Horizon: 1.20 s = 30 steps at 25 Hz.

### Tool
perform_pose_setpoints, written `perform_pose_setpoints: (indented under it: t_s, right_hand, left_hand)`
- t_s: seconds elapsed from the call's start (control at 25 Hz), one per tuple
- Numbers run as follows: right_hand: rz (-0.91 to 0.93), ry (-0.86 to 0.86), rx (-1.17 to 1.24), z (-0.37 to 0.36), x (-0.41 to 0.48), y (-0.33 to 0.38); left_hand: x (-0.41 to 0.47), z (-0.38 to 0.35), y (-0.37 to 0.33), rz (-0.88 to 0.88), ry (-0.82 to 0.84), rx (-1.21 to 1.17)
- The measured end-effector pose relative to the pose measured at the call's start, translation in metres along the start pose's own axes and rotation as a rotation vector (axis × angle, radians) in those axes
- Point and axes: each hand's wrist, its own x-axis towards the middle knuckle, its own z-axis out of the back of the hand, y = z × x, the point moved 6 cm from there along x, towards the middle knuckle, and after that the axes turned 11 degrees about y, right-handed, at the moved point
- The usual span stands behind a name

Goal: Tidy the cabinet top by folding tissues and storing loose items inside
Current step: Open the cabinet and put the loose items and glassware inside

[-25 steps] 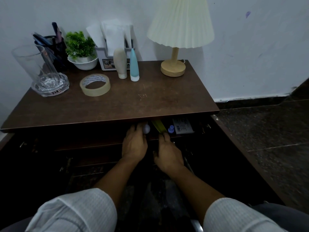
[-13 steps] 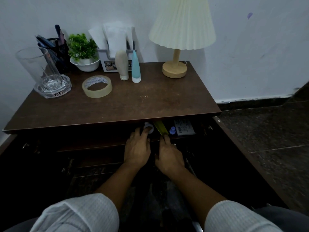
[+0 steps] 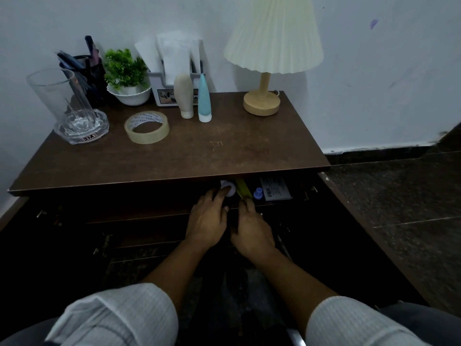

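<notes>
Cabinet top (image 3: 224,151), bearing tape (image 3: 147,127) and lamp (image 3: 274,33), overhangs left hand (image 3: 207,221), right hand (image 3: 252,229); grips spread.

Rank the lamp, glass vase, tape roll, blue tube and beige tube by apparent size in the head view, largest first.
1. lamp
2. glass vase
3. tape roll, though it lies nearer the camera than the tubes
4. blue tube and beige tube: too alike to rank
</notes>
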Motion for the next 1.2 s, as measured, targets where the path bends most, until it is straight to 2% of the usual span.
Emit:
perform_pose_setpoints:
  t_s: [0.36, 0.44, 0.64, 0.84, 0.96, 1.08, 1.2]
  right_hand:
    - [0.120, -0.015, 0.029, 0.044, -0.051, 0.027]
    - [0.154, -0.044, 0.069, 0.057, -0.063, 0.041]
    - [0.298, -0.170, 0.066, 0.094, -0.075, 0.098]
    - [0.435, -0.267, 0.058, 0.131, -0.057, 0.146]
    - [0.434, -0.296, 0.064, 0.146, -0.025, 0.164]
    - [0.438, -0.273, 0.070, 0.154, 0.009, 0.179]
    - [0.434, -0.175, -0.016, 0.149, 0.040, 0.196]
  left_hand:
    - [-0.048, 0.050, -0.008, 0.029, 0.172, -0.033]
    - [-0.064, 0.073, -0.014, 0.015, 0.168, -0.030]
    - [-0.093, 0.148, -0.025, 0.014, 0.079, 0.017]
    - [-0.090, 0.213, -0.010, 0.027, -0.163, 0.050]
    - [-0.071, 0.225, 0.010, 0.076, -0.296, 0.069]
    - [-0.047, 0.226, 0.027, 0.203, -0.289, 0.090]
    - [-0.029, 0.228, 0.039, 0.318, -0.286, 0.070]
